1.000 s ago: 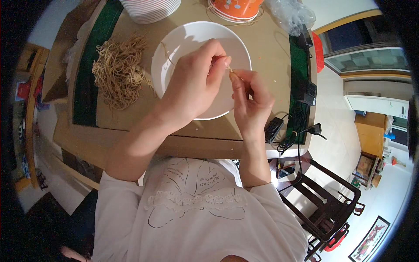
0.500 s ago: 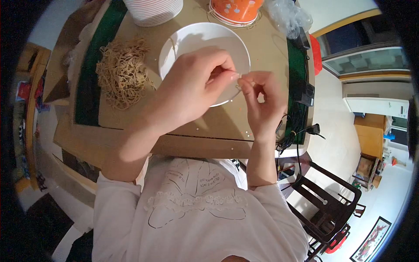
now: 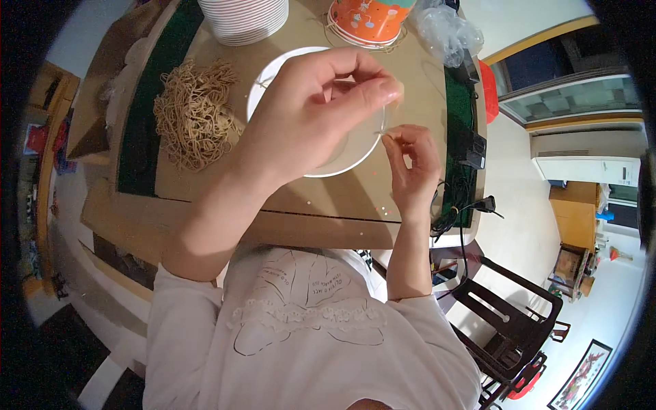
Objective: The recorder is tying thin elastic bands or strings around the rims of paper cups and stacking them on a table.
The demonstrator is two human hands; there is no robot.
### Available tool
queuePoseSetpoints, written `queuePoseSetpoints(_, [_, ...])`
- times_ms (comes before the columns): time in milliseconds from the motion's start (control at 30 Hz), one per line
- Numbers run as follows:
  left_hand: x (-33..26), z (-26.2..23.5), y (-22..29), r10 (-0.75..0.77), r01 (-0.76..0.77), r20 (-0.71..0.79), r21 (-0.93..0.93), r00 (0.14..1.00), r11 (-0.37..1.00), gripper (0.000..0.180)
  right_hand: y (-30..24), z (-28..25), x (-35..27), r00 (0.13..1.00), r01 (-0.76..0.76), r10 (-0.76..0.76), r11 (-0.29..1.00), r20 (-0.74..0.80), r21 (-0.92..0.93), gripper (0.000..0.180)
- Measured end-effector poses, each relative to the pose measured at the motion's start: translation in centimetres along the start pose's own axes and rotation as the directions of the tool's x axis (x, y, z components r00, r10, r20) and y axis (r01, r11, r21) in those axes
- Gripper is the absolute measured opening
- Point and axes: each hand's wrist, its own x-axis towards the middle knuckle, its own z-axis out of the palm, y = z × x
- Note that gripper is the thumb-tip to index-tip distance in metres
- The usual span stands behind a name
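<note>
My left hand [image 3: 328,109] is raised over the white bowl [image 3: 345,167], thumb and forefinger pinched on what looks like a thin strand of string. Lower and to its right, my right hand [image 3: 413,164] pinches a thin bit of string beside the bowl's right rim. Whether both hold one piece I cannot tell. A tangled heap of tan string [image 3: 195,116] lies left of the bowl. One short strand [image 3: 264,83] hangs at the bowl's left rim. My left hand hides much of the bowl's inside.
Behind the bowl stand a stack of white paper bowls or lids [image 3: 244,20] and an orange printed paper tub [image 3: 365,24] with string around its base. A clear plastic bag [image 3: 447,34], black adapter [image 3: 476,150] and coiled cable [image 3: 447,217] lie along the table's right side.
My hands were together at the bowl's right rim and have come apart. The left has risen up and right; the right has dropped slightly.
</note>
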Motion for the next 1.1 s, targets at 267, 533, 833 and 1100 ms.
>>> queuePoseSetpoints(267, [-0.1, 0.2, 1.2, -0.024, -0.01, 0.13, 0.257, 0.991, 0.966, 0.014, -4.3, -0.6, 3.1, 0.995, -0.033, 0.002, 0.948, 0.096, 0.318, 0.035])
queuePoseSetpoints(533, [0.4, -7.2, -3.5, -0.063, 0.136, -0.122, 0.815, 0.991, 0.563, 0.033, -3.0, -0.1, 2.4, 0.991, 0.068, -0.104, 0.929, -0.079, -0.363, 0.019])
queuePoseSetpoints(833, [1.5, -8.0, -10.0, -0.495, 0.49, -0.085, 0.362, 0.865, 0.793, 0.03, -0.2, -0.3, 3.7, 0.89, -0.455, 0.443, 0.853, 0.106, 0.254, 0.024])
queuePoseSetpoints(1100, [-1.5, -8.2, -18.1, -0.344, 0.345, 0.097, 0.007, 0.934, 0.938, 0.021, 4.7, -2.0, 2.8, 0.769, -0.595, 0.517, 0.794, 0.377, 0.126, 0.022])
